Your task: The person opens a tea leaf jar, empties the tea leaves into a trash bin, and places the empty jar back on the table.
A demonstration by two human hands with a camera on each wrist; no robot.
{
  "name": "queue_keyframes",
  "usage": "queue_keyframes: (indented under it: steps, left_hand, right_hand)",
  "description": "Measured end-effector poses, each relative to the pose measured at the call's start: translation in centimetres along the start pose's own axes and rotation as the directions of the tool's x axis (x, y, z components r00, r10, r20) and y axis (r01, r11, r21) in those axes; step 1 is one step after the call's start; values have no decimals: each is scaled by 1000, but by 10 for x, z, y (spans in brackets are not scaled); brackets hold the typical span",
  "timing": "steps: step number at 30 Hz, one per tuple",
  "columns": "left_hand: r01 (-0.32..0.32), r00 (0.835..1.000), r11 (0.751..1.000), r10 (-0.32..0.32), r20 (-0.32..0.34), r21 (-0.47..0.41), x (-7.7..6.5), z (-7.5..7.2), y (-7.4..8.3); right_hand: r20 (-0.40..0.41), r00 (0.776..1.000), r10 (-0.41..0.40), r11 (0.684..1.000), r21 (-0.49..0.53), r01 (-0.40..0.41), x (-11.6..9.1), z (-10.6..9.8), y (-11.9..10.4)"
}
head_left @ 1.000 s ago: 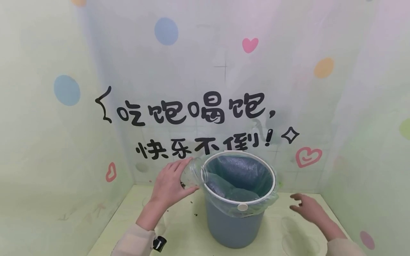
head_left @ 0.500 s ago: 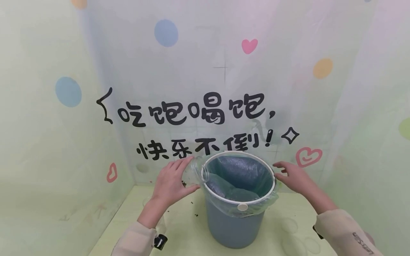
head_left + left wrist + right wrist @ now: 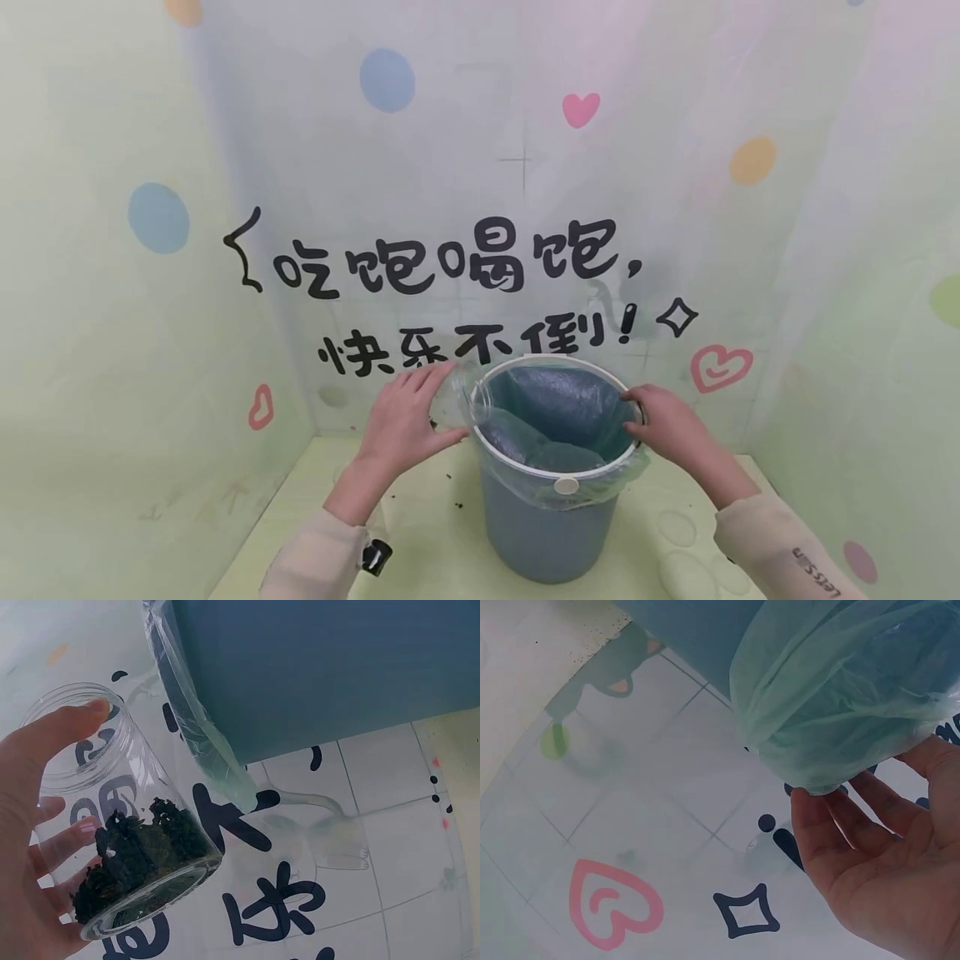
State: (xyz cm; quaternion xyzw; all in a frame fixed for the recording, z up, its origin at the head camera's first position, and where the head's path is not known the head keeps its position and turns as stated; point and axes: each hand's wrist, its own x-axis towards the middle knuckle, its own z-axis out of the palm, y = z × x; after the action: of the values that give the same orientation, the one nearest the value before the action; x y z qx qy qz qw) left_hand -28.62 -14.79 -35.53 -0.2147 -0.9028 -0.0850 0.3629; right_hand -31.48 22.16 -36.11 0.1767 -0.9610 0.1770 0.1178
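Note:
My left hand (image 3: 405,425) grips a clear glass jar (image 3: 139,776) at the left of the bin's rim. Dark leafy clumps (image 3: 146,847) lie towards the jar's base, visible in the left wrist view. The jar leans with its mouth towards the bin. A blue-grey bin (image 3: 551,533) with a white rim stands upright, lined by a translucent green plastic bag (image 3: 558,400) folded over its edge. At the right side of that rim is my right hand (image 3: 663,421), its loosely bent fingers (image 3: 817,836) touching the overhanging bag in the right wrist view.
Several small dark crumbs (image 3: 459,504) are scattered on the pale table (image 3: 427,558) left of the bin. Clear round objects (image 3: 686,575) lie to its right, hard to make out. Printed walls (image 3: 450,167) enclose the back and both sides.
My right hand has moved up and left from beside the bin to its right rim. The left hand and jar have stayed nearly in place.

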Motion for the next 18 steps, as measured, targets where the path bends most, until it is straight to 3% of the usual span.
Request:
queue_keyframes:
  steps: [9, 18]
  left_hand:
    - [-91, 995, 991, 94, -27, 95, 29, -8, 2]
    - [-225, 973, 942, 231, 6, 248, 53, -9, 9]
  right_hand:
    - [-23, 999, 35, 999, 13, -35, -2, 3, -2]
    - [-52, 997, 48, 999, -2, -48, -5, 4, 2]
